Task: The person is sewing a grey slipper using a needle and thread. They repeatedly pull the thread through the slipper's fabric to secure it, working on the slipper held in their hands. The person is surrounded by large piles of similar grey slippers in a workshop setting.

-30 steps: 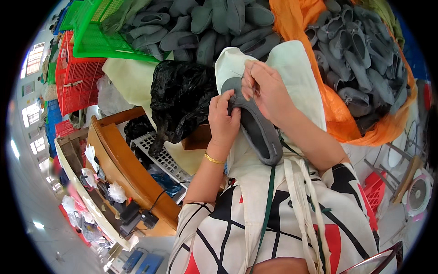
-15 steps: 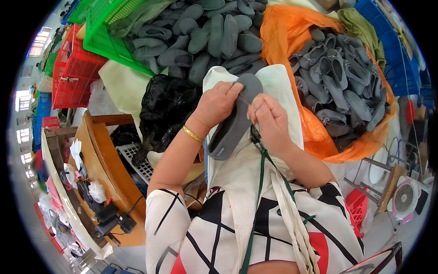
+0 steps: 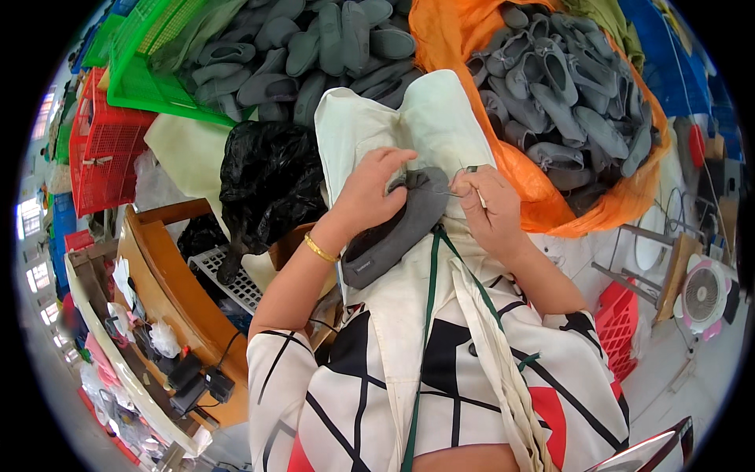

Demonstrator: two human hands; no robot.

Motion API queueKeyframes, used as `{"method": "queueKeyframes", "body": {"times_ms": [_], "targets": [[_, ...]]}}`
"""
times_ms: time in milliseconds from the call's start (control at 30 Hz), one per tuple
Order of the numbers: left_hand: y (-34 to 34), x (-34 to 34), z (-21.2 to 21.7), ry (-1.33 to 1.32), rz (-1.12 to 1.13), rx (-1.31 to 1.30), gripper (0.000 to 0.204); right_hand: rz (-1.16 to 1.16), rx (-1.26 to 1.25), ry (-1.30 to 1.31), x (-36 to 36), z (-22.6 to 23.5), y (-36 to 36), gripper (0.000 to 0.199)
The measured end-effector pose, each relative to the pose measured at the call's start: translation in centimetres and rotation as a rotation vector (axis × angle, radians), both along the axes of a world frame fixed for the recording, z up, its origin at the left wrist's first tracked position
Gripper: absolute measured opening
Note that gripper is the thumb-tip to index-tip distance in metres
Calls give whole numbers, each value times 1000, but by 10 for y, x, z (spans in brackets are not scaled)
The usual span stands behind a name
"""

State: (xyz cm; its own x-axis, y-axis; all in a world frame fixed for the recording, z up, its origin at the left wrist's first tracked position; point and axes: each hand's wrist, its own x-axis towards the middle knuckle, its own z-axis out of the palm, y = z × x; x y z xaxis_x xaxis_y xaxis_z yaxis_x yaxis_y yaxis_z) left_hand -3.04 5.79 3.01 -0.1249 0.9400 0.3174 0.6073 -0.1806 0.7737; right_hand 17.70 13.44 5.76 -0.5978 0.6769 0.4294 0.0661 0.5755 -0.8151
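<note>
From my station I see a red crate (image 3: pixel 106 149) at the left edge, then a brown wooden worktop (image 3: pixel 169 291) at lower left. The green crate (image 3: pixel 169 102) sits upper left, with grey shoes (image 3: pixel 299 47) heaped at its opening, and below them bunches a black plastic bag (image 3: pixel 267 169). Near the centre, the left hand (image 3: pixel 370 193) is over the opening of a dark grey slip-on (image 3: pixel 413 220); its thumb and forefinger are parted, and I cannot tell whether it grips. The slip-on's long axis runs diagonally, toe toward upper right, heel lower left; the heel bears a small printed label (image 3: pixel 364 266). Beside the toe, the right hand's (image 3: pixel 491 206) fingers pinch a thin strand (image 3: pixel 450 193). At upper right, an orange sack (image 3: pixel 448 39) holds more grey shoes.
</note>
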Motion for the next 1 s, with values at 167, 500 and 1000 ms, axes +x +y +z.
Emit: {"method": "queueKeyframes", "body": {"times_ms": [167, 500, 1000], "targets": [[7, 16, 14, 88, -53, -658, 30, 98, 218, -39, 3, 10, -12, 12], [-14, -4, -25, -1293, 82, -898, 13, -100, -677, -453, 111, -47, 4, 11], [-25, 3, 0, -285, 6, -640, 18, 72, 62, -460, -18, -30, 3, 6]]}}
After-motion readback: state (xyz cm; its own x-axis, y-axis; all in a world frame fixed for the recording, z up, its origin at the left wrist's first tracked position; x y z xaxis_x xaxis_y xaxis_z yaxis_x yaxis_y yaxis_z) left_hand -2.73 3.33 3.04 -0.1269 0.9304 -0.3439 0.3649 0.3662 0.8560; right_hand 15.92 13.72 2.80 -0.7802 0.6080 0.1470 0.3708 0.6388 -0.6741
